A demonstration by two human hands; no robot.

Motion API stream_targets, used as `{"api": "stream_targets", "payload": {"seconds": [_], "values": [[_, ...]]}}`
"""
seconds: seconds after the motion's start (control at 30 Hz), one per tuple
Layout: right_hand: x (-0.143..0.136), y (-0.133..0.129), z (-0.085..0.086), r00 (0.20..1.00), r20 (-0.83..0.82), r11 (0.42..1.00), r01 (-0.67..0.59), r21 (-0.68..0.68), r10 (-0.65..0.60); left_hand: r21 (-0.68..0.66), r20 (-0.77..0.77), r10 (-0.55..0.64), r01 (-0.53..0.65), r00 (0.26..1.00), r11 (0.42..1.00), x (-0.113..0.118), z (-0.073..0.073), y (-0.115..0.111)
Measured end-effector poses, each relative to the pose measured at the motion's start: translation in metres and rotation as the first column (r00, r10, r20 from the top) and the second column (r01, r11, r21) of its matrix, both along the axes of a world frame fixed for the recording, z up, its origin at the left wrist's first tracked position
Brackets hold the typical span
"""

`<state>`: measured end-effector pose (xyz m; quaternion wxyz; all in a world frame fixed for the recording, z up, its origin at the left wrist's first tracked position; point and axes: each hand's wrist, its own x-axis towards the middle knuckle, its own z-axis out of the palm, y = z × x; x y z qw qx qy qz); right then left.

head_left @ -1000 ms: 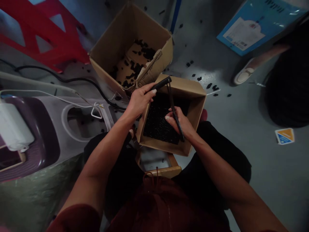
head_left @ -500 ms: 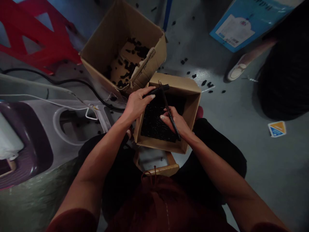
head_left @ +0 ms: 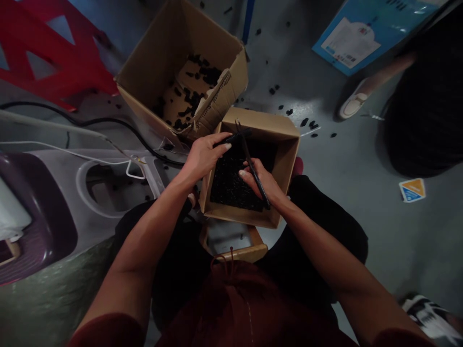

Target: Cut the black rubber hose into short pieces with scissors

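My left hand (head_left: 209,153) is closed around a short black ridged bar (head_left: 238,136) over the open box, its fingertips at the bar's left end. In my right hand (head_left: 261,179) is a long thin black tool (head_left: 250,161), slanting up to the left. Its narrow tip crosses over the bar; whether they touch I cannot tell. Below both hands, the cardboard box (head_left: 285,156) holds a mass of small black pieces (head_left: 233,185). The exact kind of bar and tool is too dark to make out.
A larger cardboard box (head_left: 144,60) with scattered black bits stands behind on the left. A grey plastic stool (head_left: 104,176), a purple basket (head_left: 54,217) and a black cable (head_left: 119,124) lie left. Black pieces (head_left: 305,122) dot the floor. A person's shoe (head_left: 352,102) is at right.
The view has shifted slightly, and a black-and-white shoe has come into sight at the lower right. Both hands keep nearly the same pose and hold the same things.
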<state>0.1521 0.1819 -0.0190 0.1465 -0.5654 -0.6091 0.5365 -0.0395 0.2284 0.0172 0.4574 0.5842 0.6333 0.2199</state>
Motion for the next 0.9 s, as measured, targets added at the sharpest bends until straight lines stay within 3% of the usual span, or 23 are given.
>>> {"api": "stream_targets", "payload": {"seconds": [0.23, 0.57, 0.9], "values": [[0.0, 0.001, -0.004, 1.0, -0.014, 1.0, 0.004, -0.031, -0.005, 0.039, -0.074, -0.049, 0.052, 0.996, 0.998, 0.001, -0.001, -0.001], [0.0, 0.001, 0.008, 0.998, 0.064, 0.998, 0.013, -0.063, -0.009, 0.023, -0.124, -0.098, 0.102, 0.987, 0.995, 0.002, 0.0, -0.002], [0.001, -0.006, -0.003, 0.986, 0.149, 0.995, -0.059, -0.082, 0.071, -0.12, -0.304, -0.237, 0.21, 0.923, 0.97, 0.004, -0.003, -0.007]]}}
